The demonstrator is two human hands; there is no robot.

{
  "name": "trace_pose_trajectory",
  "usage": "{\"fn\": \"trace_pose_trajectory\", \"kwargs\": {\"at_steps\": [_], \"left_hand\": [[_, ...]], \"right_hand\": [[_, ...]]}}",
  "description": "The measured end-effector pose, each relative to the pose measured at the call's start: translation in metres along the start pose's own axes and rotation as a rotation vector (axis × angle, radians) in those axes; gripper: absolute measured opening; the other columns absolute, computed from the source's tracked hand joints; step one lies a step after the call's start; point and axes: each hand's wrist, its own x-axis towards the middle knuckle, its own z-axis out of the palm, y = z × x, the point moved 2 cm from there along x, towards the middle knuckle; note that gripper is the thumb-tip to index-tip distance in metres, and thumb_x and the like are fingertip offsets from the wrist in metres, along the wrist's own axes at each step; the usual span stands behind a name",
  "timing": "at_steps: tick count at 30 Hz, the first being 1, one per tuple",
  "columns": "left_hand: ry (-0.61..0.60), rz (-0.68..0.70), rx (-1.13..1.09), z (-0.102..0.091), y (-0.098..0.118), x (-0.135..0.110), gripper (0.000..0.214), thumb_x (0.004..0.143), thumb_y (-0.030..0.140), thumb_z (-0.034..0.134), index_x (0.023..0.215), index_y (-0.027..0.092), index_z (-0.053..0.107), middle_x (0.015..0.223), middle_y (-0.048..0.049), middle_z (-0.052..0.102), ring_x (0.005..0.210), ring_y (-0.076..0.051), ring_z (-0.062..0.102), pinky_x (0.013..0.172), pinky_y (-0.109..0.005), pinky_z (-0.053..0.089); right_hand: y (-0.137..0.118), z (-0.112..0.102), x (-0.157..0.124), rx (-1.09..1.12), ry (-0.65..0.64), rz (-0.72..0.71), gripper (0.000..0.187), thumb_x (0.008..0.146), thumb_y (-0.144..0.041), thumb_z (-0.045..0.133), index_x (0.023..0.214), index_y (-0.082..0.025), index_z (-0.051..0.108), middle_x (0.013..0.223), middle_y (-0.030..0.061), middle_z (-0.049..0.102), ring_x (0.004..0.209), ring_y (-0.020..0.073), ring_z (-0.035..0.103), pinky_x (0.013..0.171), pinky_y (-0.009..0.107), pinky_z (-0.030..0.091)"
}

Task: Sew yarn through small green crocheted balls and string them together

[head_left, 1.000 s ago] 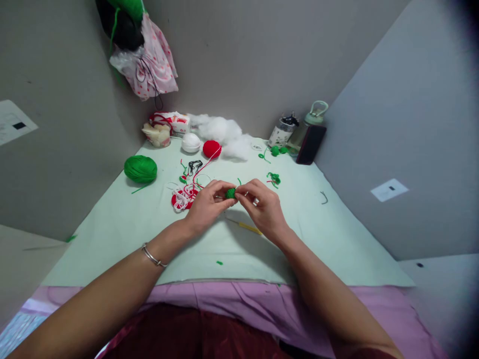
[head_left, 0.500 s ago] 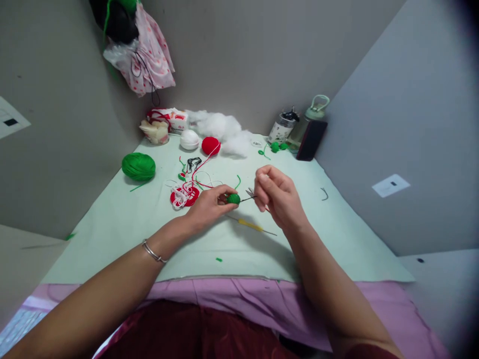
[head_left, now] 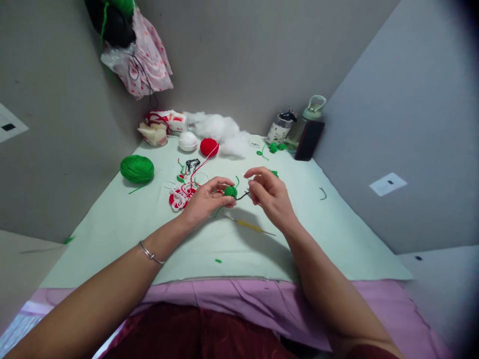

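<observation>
Between the fingertips of my left hand is a small green crocheted ball, held just above the table. A black thread runs from it to my right hand, whose thumb and fingers are pinched together. A thin, pale sliver shows at those fingertips, too small to make out for certain. Below the hands a yellow-handled crochet hook lies on the cloth. Left of my left hand sits a tangle of white yarn on red.
A green yarn ball lies at the left, with white and red yarn balls farther back. White stuffing lies along the wall. A phone leans by a bottle at back right.
My right hand has come down and closer to my left, and the black thread between them now hangs slacker. The green ball has turned and risen slightly in my left fingers.
</observation>
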Motion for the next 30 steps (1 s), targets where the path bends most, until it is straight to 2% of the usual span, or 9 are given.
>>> {"fn": "trace_pose_trajectory", "kwargs": {"at_steps": [4, 7, 13, 17, 20, 23, 25, 28, 30], "left_hand": [[0.05, 0.099, 0.077, -0.002, 0.002, 0.001, 0.038, 0.073, 0.025, 0.08, 0.106, 0.02, 0.062, 0.096, -0.0009, 0.065, 0.08, -0.014, 0.068, 0.072, -0.026, 0.052], [0.089, 0.194, 0.151, -0.001, 0.003, 0.0, 0.033, 0.074, 0.024, 0.08, 0.102, 0.019, 0.063, 0.098, -0.0023, 0.066, 0.085, -0.014, 0.064, 0.076, -0.026, 0.052], [0.115, 0.338, 0.327, -0.001, -0.003, -0.002, 0.026, 0.078, 0.021, 0.076, 0.102, 0.02, 0.066, 0.103, -0.0043, 0.064, 0.094, -0.017, 0.064, 0.087, -0.034, 0.054], [0.128, 0.44, 0.499, -0.003, -0.006, -0.002, 0.02, 0.08, 0.017, 0.072, 0.1, 0.02, 0.068, 0.098, -0.003, 0.06, 0.094, -0.018, 0.062, 0.087, -0.034, 0.054], [0.107, 0.447, 0.537, -0.002, -0.008, -0.002, 0.019, 0.082, 0.014, 0.067, 0.099, 0.021, 0.067, 0.098, -0.0028, 0.06, 0.092, -0.017, 0.062, 0.085, -0.033, 0.054], [0.117, 0.42, 0.518, -0.002, -0.007, -0.001, 0.017, 0.081, 0.014, 0.066, 0.097, 0.02, 0.067, 0.097, -0.0031, 0.061, 0.094, -0.018, 0.061, 0.085, -0.033, 0.053], [0.136, 0.369, 0.458, -0.002, -0.005, 0.0, 0.019, 0.079, 0.017, 0.069, 0.098, 0.02, 0.066, 0.098, -0.0035, 0.062, 0.091, -0.017, 0.062, 0.082, -0.032, 0.053], [0.154, 0.244, 0.339, -0.002, -0.002, 0.0, 0.034, 0.076, 0.02, 0.073, 0.109, 0.021, 0.064, 0.1, -0.0029, 0.063, 0.081, -0.014, 0.062, 0.072, -0.029, 0.053], [0.154, 0.183, 0.302, -0.001, 0.0, -0.001, 0.04, 0.075, 0.021, 0.075, 0.113, 0.022, 0.061, 0.1, -0.0022, 0.064, 0.076, -0.013, 0.062, 0.069, -0.027, 0.052]], "right_hand": [[0.003, 0.008, -0.004, -0.246, 0.026, -0.1, 0.023, 0.091, -0.015, 0.047, 0.099, -0.021, 0.068, 0.071, -0.0023, 0.058, 0.061, 0.0112, 0.051, 0.061, 0.026, 0.039], [0.006, 0.013, -0.004, -0.328, 0.025, -0.128, 0.011, 0.088, -0.016, 0.056, 0.087, -0.019, 0.067, 0.078, 0.0003, 0.064, 0.064, 0.0113, 0.053, 0.063, 0.026, 0.041], [0.016, 0.017, -0.001, -0.384, -0.032, -0.084, 0.006, 0.084, -0.017, 0.062, 0.08, -0.019, 0.064, 0.074, -0.0002, 0.064, 0.063, 0.0109, 0.054, 0.063, 0.025, 0.04], [0.021, 0.022, -0.001, -0.46, -0.006, -0.066, 0.006, 0.079, -0.015, 0.06, 0.076, -0.019, 0.062, 0.069, -0.0018, 0.061, 0.06, 0.011, 0.051, 0.061, 0.025, 0.037], [0.022, 0.028, -0.003, -0.495, 0.019, -0.125, 0.007, 0.075, -0.013, 0.059, 0.072, -0.02, 0.058, 0.068, -0.0023, 0.058, 0.06, 0.0112, 0.05, 0.06, 0.026, 0.036], [0.021, 0.031, -0.005, -0.447, -0.016, -0.183, 0.007, 0.079, -0.015, 0.058, 0.074, -0.02, 0.057, 0.072, -0.0009, 0.058, 0.063, 0.0119, 0.052, 0.061, 0.026, 0.038], [0.022, 0.027, -0.003, -0.342, -0.028, -0.143, 0.008, 0.087, -0.021, 0.056, 0.081, -0.02, 0.061, 0.075, 0.0003, 0.06, 0.066, 0.0127, 0.055, 0.063, 0.027, 0.041], [0.021, 0.016, 0.002, -0.062, -0.026, -0.021, 0.021, 0.095, -0.03, 0.051, 0.107, -0.021, 0.065, 0.073, -0.001, 0.061, 0.065, 0.0131, 0.058, 0.062, 0.027, 0.045], [0.018, 0.006, 0.007, 0.127, 0.001, 0.038, 0.032, 0.095, -0.033, 0.054, 0.125, -0.023, 0.06, 0.07, -0.0035, 0.06, 0.062, 0.0131, 0.058, 0.06, 0.027, 0.046]]}}
